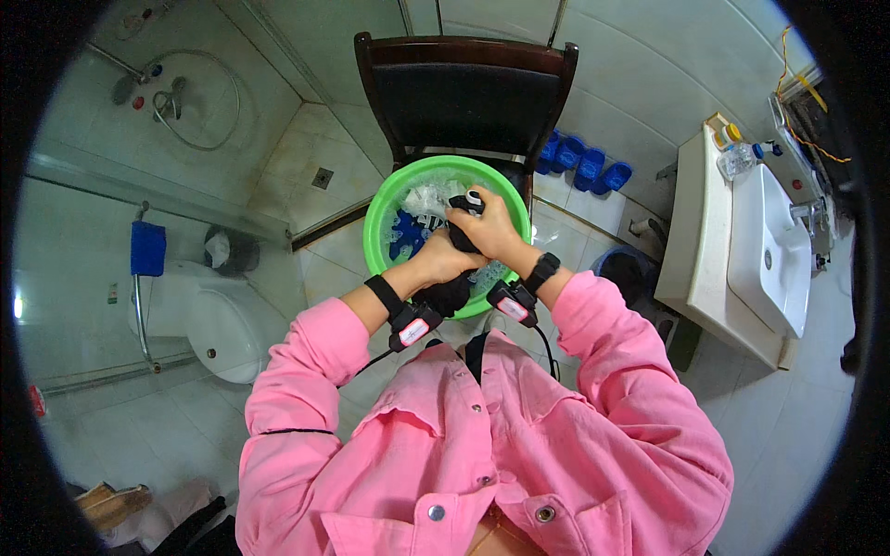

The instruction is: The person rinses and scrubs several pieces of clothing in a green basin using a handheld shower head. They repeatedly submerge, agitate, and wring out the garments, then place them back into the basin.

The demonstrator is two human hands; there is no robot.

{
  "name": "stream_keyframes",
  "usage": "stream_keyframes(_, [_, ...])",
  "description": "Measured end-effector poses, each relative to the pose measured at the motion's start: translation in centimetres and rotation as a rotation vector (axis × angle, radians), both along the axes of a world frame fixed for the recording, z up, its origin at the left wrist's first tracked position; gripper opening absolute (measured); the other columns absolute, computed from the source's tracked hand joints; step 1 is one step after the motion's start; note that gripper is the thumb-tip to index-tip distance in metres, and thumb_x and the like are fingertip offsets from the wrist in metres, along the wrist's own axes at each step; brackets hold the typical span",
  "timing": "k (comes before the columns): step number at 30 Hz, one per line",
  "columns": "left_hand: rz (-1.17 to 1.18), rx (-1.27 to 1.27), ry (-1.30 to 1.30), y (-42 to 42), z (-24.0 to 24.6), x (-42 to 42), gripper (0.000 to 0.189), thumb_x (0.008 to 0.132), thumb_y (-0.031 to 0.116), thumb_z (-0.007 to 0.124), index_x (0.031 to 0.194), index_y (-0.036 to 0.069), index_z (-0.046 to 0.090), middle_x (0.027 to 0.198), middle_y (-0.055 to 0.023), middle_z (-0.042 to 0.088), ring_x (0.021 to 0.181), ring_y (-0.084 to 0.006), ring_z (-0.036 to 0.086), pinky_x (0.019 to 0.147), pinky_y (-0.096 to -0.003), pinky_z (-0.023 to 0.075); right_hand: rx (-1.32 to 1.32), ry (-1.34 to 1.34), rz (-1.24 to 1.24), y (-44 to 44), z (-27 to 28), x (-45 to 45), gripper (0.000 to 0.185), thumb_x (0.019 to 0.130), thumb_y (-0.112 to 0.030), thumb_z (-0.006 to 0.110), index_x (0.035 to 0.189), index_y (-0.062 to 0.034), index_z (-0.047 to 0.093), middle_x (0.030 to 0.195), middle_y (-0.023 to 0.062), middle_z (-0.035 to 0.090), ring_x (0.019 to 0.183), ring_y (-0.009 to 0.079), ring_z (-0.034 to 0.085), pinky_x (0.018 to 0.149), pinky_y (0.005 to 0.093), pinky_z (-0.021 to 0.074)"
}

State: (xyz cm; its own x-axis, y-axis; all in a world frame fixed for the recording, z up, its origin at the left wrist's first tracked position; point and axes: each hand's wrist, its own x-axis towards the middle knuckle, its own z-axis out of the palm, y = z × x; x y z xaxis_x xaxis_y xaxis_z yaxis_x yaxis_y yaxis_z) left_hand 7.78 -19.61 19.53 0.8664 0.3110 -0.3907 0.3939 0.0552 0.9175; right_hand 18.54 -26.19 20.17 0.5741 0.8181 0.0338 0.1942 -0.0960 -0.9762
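Note:
Over a round green plastic basin (pixel 376 240), both hands grip one bunched black cloth (pixel 462 236). My right hand (pixel 492 226) closes around its upper part, where a bit of white shows at the top. Just below and to the left, my left hand (pixel 448 258) is wrapped around the same cloth, whose lower end hangs towards the basin's near rim. Sudsy water in the basin holds blue fabric (pixel 405 235) and whitish fabric (pixel 432 199). Each wrist wears a black strap with a small device. The cloth partly hides the fingers.
The basin rests on a dark wooden chair (pixel 466 43) with a black backrest. Blue slippers (pixel 589 167) lie behind it at the right. A white washbasin (pixel 768 278) on a counter stands at right, a dark bucket (pixel 622 271) beside it. Glass panels and a toilet (pixel 229 340) are at left.

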Motion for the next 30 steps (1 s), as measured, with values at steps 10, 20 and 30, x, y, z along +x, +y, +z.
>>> stream_keyframes(10, [-0.062, 0.472, 0.098, 0.6, -6.5, -0.2, 0.042, 0.063, 0.027, 0.073, 0.095, 0.004, 0.058, 0.089, -0.0105, 0.062, 0.08, -0.0251, 0.06, 0.069, -0.0345, 0.0465, -0.325, -0.064, -0.105, 1.5, -6.5, -1.2, 0.036, 0.071, -0.024, 0.061, 0.085, 0.0081, 0.053, 0.075, 0.027, 0.059, 0.073, 0.0406, 0.059, 0.063, 0.0437, 0.0465])
stream_keyframes(20, [0.02, 0.136, -0.054, 3.0, -0.9, -2.1, 0.043, 0.07, 0.022, 0.07, 0.103, 0.002, 0.052, 0.087, -0.0059, 0.059, 0.075, -0.0143, 0.057, 0.066, -0.0277, 0.0461, 0.08, 0.724, 0.381, -1.2, -3.1, 1.1, 0.055, 0.083, -0.03, 0.06, 0.124, -0.0022, 0.038, 0.112, 0.0076, 0.049, 0.097, 0.0144, 0.049, 0.078, 0.0258, 0.0411])
stream_keyframes(30, [-0.209, -0.604, -0.032, 2.1, 3.6, -2.8, 0.021, 0.079, 0.021, 0.061, 0.09, 0.004, 0.056, 0.072, -0.0046, 0.056, 0.061, -0.014, 0.054, 0.059, -0.0265, 0.0448, 0.427, 0.659, 0.482, -2.4, 1.4, 0.8, 0.089, 0.067, -0.016, 0.073, 0.138, -0.0101, 0.02, 0.136, 0.0115, 0.031, 0.118, 0.0199, 0.039, 0.097, 0.0319, 0.0318])
